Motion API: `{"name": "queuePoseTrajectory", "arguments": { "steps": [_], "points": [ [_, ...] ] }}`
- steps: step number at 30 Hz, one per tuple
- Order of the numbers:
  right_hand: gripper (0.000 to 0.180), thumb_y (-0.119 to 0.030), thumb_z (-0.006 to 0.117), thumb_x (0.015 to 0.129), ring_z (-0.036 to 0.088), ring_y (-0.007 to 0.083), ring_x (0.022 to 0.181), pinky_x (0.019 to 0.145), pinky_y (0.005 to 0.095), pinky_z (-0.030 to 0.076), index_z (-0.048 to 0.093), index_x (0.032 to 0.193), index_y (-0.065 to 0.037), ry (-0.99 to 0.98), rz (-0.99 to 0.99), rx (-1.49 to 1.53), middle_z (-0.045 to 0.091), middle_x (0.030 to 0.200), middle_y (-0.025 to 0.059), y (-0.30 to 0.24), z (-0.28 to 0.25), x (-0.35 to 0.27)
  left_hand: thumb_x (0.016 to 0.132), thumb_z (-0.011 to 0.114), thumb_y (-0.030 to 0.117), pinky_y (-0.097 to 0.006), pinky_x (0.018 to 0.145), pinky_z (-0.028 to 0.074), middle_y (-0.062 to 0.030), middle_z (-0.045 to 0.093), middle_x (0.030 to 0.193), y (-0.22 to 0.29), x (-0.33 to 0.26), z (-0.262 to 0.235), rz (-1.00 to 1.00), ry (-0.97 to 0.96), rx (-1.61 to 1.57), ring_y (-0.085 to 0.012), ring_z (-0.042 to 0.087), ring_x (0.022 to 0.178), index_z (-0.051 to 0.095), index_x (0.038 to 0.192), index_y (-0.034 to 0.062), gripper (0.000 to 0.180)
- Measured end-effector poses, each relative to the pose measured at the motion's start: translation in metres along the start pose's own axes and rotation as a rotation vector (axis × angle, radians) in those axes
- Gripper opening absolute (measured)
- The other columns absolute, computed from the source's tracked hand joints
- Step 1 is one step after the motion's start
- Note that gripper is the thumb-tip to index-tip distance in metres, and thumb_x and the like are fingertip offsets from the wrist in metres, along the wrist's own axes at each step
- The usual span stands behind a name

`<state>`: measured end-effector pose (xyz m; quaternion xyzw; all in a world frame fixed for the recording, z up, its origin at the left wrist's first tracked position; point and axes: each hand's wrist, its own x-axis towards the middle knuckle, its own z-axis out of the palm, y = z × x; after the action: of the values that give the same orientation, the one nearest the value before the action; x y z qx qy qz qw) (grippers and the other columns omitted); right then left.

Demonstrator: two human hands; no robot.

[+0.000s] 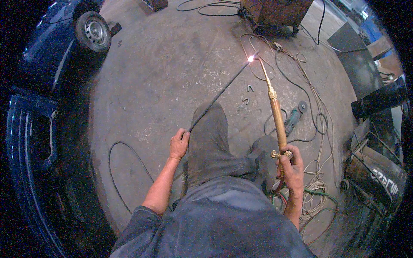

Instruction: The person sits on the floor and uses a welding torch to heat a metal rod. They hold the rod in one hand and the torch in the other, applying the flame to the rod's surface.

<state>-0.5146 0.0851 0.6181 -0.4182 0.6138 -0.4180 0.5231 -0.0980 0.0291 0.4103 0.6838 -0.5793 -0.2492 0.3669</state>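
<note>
My left hand (180,144) is closed round the near end of a long dark metal rod (221,91), which slants up and away to the right. In my right hand (291,167) is a brass gas torch (276,116), gripped near its valve knobs. The torch's thin bent tip points at the rod close to its far end, where a spot glows bright white-pink. Past the glow, a short dark end of the rod shows. Two small hook-shaped metal pieces (248,94) lie on the floor beyond my knees.
A green angle grinder (296,116) lies right of the torch. Cables and hoses (316,189) tangle along the right side. A rusty wheeled metal box (277,13) stands ahead. Left are a dark blue vehicle (47,51) and a blue panel (32,137); scrap metal (374,172) sits right.
</note>
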Motion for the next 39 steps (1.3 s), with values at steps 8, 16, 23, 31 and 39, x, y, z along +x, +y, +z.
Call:
{"name": "queuePoseTrajectory", "arguments": {
  "steps": [8, 16, 23, 31, 39],
  "points": [
    [0.025, -0.021, 0.063, 0.101, 0.054, 0.0084, 0.052, 0.045, 0.0242, 0.044, 0.054, 0.123, -0.013, -0.008, -0.092, -0.08, 0.06, 0.077, 0.0019, 0.013, -0.003, 0.003, 0.099, 0.061, 0.031, -0.048, 0.074, 0.051, -0.0241, 0.066, 0.091, -0.001, -0.002, 0.0, -0.027, -0.012, 0.009, -0.0495, 0.064, 0.091, 0.061, 0.103, 0.0057, 0.025],
    [0.034, -0.008, 0.064, 0.095, 0.051, 0.0077, 0.065, 0.055, 0.0245, 0.042, 0.059, 0.128, -0.013, 0.014, -0.032, -0.05, 0.056, 0.084, -0.0022, -0.003, 0.002, -0.001, 0.099, 0.061, 0.033, -0.048, 0.073, 0.052, -0.024, 0.066, 0.09, -0.004, -0.002, 0.001, -0.019, 0.004, -0.004, -0.0493, 0.065, 0.09, 0.062, 0.104, 0.0062, 0.027],
    [0.05, -0.012, 0.066, 0.094, 0.052, 0.0082, 0.067, 0.058, 0.0241, 0.044, 0.055, 0.143, -0.014, 0.044, 0.034, -0.042, 0.058, 0.088, 0.0, -0.014, 0.006, -0.006, 0.099, 0.061, 0.033, -0.047, 0.073, 0.052, -0.0226, 0.066, 0.09, 0.0, -0.002, 0.0, -0.041, -0.005, -0.023, -0.0479, 0.066, 0.089, 0.062, 0.103, 0.0061, 0.027],
    [0.054, -0.011, 0.067, 0.091, 0.055, 0.0094, 0.071, 0.063, 0.0254, 0.048, 0.055, 0.144, -0.012, 0.025, -0.02, -0.106, 0.062, 0.098, 0.003, -0.01, 0.003, -0.003, 0.099, 0.061, 0.032, -0.046, 0.074, 0.052, -0.0215, 0.067, 0.091, 0.0, -0.002, 0.0, -0.034, 0.003, 0.009, -0.0462, 0.067, 0.088, 0.063, 0.102, 0.0064, 0.026],
    [0.056, -0.011, 0.069, 0.09, 0.056, 0.0103, 0.08, 0.069, 0.0255, 0.048, 0.055, 0.144, -0.01, 0.039, -0.031, -0.076, 0.063, 0.105, 0.0029, -0.006, 0.004, -0.003, 0.098, 0.062, 0.032, -0.045, 0.077, 0.053, -0.0216, 0.068, 0.093, -0.001, -0.002, 0.0, -0.068, -0.01, -0.018, -0.0452, 0.068, 0.091, 0.063, 0.103, 0.0067, 0.026]
  ]
}}
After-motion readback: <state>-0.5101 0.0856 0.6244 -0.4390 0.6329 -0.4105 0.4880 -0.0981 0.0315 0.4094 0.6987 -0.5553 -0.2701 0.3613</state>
